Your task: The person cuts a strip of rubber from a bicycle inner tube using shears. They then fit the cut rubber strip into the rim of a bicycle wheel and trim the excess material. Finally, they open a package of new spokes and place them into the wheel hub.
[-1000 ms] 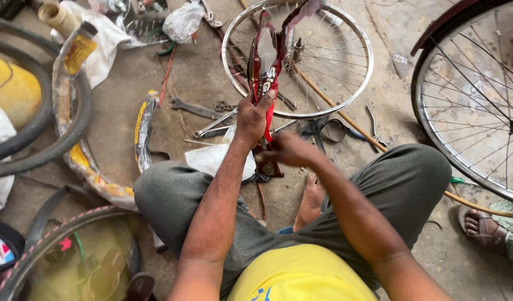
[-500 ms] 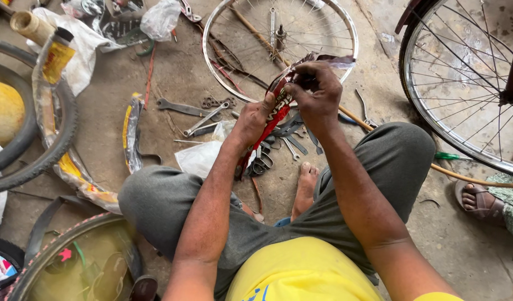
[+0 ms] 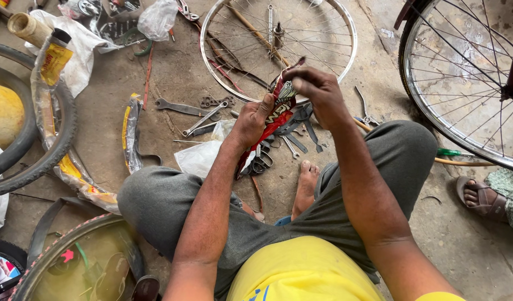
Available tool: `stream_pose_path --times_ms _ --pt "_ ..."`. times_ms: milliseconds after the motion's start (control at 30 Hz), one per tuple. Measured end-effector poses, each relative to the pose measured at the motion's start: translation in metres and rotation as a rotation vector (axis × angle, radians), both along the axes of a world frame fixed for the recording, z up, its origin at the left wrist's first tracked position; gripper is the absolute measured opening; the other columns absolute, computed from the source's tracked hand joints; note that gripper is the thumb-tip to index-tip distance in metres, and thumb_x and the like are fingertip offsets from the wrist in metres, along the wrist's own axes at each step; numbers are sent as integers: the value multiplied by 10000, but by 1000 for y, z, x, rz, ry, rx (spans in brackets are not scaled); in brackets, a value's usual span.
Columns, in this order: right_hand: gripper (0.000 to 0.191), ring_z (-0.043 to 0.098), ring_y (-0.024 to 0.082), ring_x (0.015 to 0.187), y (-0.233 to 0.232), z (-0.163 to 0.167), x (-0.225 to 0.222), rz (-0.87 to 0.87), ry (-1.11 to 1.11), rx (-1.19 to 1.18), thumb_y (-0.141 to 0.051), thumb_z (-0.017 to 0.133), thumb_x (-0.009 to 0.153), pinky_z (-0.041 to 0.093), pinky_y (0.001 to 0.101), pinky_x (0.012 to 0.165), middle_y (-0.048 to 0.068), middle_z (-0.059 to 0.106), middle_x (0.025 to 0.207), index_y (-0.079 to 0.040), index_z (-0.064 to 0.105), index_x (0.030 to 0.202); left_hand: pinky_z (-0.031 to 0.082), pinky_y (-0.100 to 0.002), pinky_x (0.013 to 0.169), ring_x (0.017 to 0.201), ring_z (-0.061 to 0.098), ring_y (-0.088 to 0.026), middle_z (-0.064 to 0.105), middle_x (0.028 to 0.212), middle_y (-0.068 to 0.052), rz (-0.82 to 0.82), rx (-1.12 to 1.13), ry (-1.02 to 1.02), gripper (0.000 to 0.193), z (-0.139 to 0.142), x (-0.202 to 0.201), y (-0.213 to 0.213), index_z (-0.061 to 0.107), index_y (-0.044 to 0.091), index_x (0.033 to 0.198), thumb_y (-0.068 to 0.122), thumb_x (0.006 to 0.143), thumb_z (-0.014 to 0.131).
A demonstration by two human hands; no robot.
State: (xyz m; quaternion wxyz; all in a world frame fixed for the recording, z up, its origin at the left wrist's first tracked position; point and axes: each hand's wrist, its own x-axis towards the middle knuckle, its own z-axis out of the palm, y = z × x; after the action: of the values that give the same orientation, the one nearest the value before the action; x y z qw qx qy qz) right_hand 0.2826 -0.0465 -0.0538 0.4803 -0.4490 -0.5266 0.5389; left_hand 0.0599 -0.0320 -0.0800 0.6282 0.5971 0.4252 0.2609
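Note:
I sit on a concrete floor in grey trousers and a yellow shirt. My left hand (image 3: 252,120) grips a long red packet (image 3: 276,114) around its middle. My right hand (image 3: 315,92) pinches the packet's top end, where a bundle of thin metal spokes (image 3: 287,89) sticks out. The packet hangs down between my knees. Beneath my hands lie several spanners (image 3: 292,139) and a pair of pliers (image 3: 368,114) on the floor. A bare spoked rim (image 3: 345,33) lies flat just beyond my hands.
A bicycle wheel with a tyre (image 3: 423,106) stands at right, a sandalled foot of another person (image 3: 479,195) below it. Tyres (image 3: 56,145) wrapped in plastic lie at left. Wrenches (image 3: 178,106), a white bag (image 3: 198,159) and a green-handled screwdriver (image 3: 451,152) lie on the floor.
Both hands rose with the red packet and came nearer the camera. My right hand moved from beside the left hand up to the packet's top end.

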Motion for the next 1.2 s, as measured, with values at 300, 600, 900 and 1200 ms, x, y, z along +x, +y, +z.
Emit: stream_pose_path --times_ms 300,600,900,1200 --pt "141 701 170 973 -1 14 -10 -115 -442 470 -124 802 949 640 307 846 72 704 1053 -67 728 1053 484 -338 463 538 642 -136 602 556 -29 -15 266 365 877 -8 1 3 694 145 716 851 890 202" --pt "181 564 145 717 3 -19 -17 -374 -561 274 -149 675 1065 531 285 604 51 602 843 -45 636 922 473 -329 472 543 621 -137 573 551 -15 -48 266 418 873 -12 7 3 682 141 707 862 873 218" --pt "302 652 143 786 9 3 14 -305 -45 -52 -374 587 1076 580 263 668 87 707 928 -82 646 1027 466 -360 471 543 607 -149 553 537 -17 -32 290 433 910 -10 5 -2 686 133 681 889 851 209" --pt "365 667 171 954 -5 17 -10 -165 -536 130 -150 822 895 623 302 811 102 670 1078 -42 660 1204 451 -326 430 478 576 -126 537 533 20 23 351 468 818 -24 6 2 673 141 788 800 924 209"
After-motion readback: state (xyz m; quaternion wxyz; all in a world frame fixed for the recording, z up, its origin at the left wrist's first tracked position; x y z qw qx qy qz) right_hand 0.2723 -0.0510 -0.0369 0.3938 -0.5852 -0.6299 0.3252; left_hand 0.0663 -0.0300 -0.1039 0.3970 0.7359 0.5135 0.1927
